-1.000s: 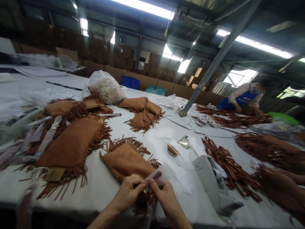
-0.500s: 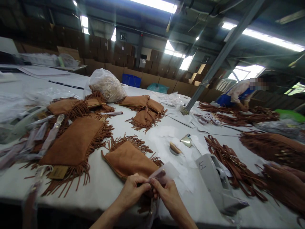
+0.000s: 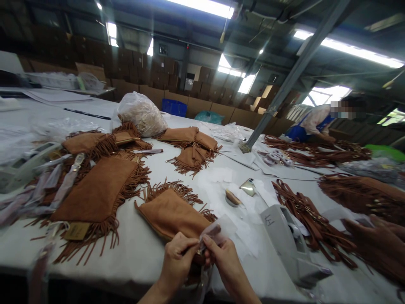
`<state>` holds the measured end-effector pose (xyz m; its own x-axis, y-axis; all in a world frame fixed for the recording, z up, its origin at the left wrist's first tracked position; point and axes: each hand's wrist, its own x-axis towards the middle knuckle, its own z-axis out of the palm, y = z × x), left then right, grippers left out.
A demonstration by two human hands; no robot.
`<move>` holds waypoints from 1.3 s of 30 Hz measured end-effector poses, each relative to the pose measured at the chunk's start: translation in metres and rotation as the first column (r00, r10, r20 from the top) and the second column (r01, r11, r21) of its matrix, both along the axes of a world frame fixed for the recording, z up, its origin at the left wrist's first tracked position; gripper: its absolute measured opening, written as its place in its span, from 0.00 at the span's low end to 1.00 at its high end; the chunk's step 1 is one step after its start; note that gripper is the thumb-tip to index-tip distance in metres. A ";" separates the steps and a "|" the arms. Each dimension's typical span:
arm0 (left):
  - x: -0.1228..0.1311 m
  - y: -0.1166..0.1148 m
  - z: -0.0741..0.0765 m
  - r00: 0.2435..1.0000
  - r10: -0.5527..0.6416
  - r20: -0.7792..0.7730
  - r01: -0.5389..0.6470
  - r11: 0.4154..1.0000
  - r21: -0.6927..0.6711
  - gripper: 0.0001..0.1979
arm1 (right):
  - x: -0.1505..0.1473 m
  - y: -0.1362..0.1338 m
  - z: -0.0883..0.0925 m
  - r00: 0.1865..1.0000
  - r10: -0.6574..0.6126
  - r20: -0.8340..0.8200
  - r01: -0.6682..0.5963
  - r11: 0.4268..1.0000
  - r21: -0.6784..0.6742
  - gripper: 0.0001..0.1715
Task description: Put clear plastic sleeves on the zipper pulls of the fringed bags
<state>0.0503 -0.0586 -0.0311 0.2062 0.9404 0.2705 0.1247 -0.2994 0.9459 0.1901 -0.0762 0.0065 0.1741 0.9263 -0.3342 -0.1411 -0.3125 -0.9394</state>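
At the table's front edge, my left hand (image 3: 177, 258) and my right hand (image 3: 225, 258) meet, thumbs and fingers pinched together. Between them is a brown strap end in thin white wrapping (image 3: 212, 231), with a glint of metal by the fingertips. A loose wrapped length hangs below my hands over the edge. Just beyond lies a tan fringed bag (image 3: 174, 213), its near corner partly covered by my left hand. To the left rests a larger brown fringed bag (image 3: 98, 188) with a tan tag (image 3: 77, 231).
A grey tape dispenser (image 3: 284, 240) stands right of my hands, beside brown straps (image 3: 303, 211). White paper sheets (image 3: 218, 181), a phone (image 3: 247, 187) and more fringed bags (image 3: 186, 141) lie beyond. Another person's hands (image 3: 376, 232) work at far right; a co-worker (image 3: 313, 122) leans over farther back.
My left hand has shifted slightly right and turned more upright while pinching the wrapped strap. The wrapping has folded inward a little. The neighbouring person's hands at far right have moved.
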 end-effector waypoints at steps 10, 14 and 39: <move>-0.014 -0.007 -0.012 0.884 -0.101 -0.457 0.339 0.810 0.478 0.14 | -0.004 -0.002 -0.009 0.960 -0.049 -0.274 0.015 0.992 -0.126 0.22; -0.014 -0.007 -0.016 0.850 -0.058 -0.524 0.367 0.779 0.509 0.11 | -0.008 0.000 -0.015 0.999 -0.006 -0.042 0.005 0.999 -0.032 0.24; -0.009 -0.008 0.004 0.933 -0.169 -0.318 0.148 0.985 -0.088 0.10 | -0.008 -0.003 -0.025 0.949 -0.079 -0.304 0.110 0.990 0.085 0.19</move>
<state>0.0417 -0.0664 -0.0272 0.4206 0.9009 0.1068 0.3820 -0.2827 0.8799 0.1820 -0.0791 -0.0188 0.1688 0.9416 -0.2915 -0.4448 -0.1912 -0.8750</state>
